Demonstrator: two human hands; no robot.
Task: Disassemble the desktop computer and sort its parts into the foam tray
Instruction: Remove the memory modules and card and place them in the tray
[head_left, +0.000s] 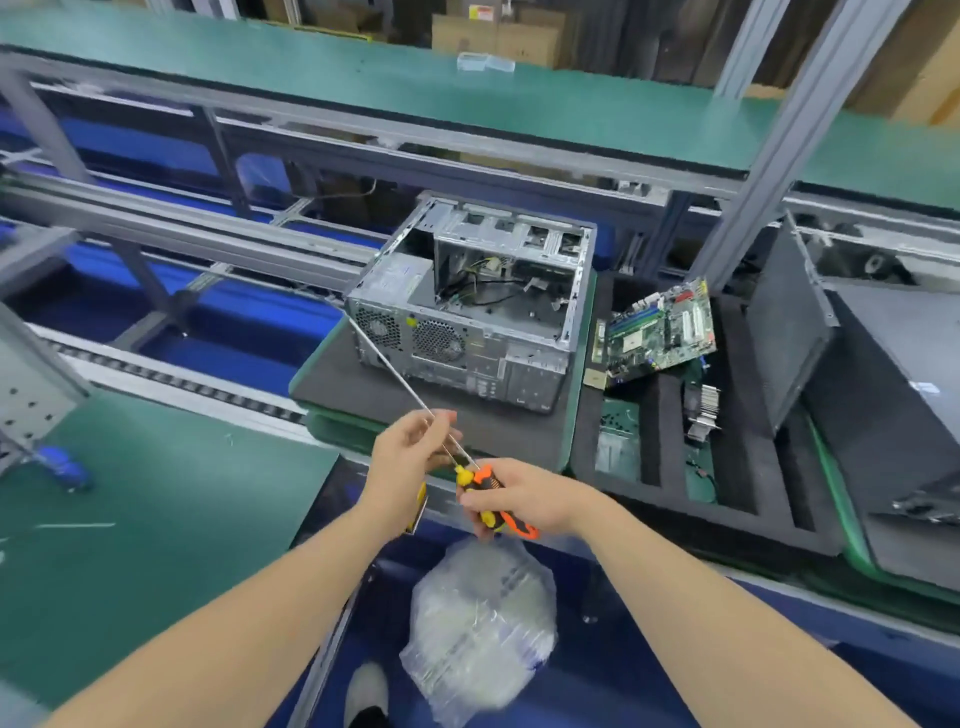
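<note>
Right hand (524, 501) grips orange screwdriver (491, 499) handle; left hand (410, 457) pinches its long shaft. Open computer case (467, 317) beyond hands, foam tray (737, 467) right of it.

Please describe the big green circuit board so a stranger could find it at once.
Find the open metal computer case; the black foam tray lies to its right. At the tray's far end rests the motherboard, the largest green board, tilted across the slots.

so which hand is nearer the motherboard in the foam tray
Right. The right hand, gripping the screwdriver handle, is below and left of the motherboard; the left hand, pinching the shaft, is farther left again.
</note>
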